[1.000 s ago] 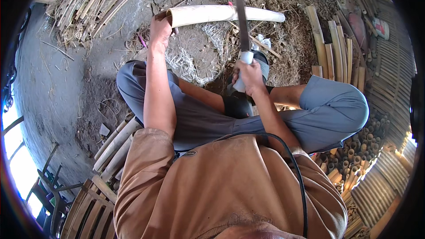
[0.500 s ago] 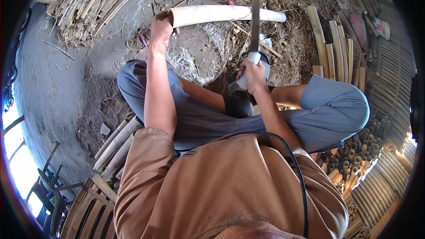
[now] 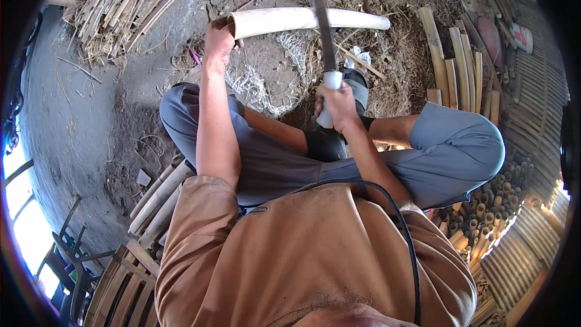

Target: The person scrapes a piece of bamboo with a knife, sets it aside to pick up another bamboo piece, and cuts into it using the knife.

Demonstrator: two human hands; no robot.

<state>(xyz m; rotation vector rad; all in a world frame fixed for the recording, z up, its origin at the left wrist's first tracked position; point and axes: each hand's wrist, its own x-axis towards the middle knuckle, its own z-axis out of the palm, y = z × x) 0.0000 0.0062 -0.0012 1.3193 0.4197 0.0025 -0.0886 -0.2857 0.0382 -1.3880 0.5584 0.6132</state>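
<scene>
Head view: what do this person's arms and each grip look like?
The left grip and right grip are bare hands, with no gloves or wristbands visible. The forearms are bare too, below loose, short brown sleeves. A thin black cable curves across the brown shirt, passing the right arm.

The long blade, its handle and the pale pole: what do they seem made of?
Long blade: probably metal, given its thin shape and dull, dark grey-brown finish.
Handle: whitish and smooth-looking, perhaps plastic, though the look leaves that open.
Pale pole: likely bamboo, cream and smooth-looking, judging by its round, hollow left end.
</scene>
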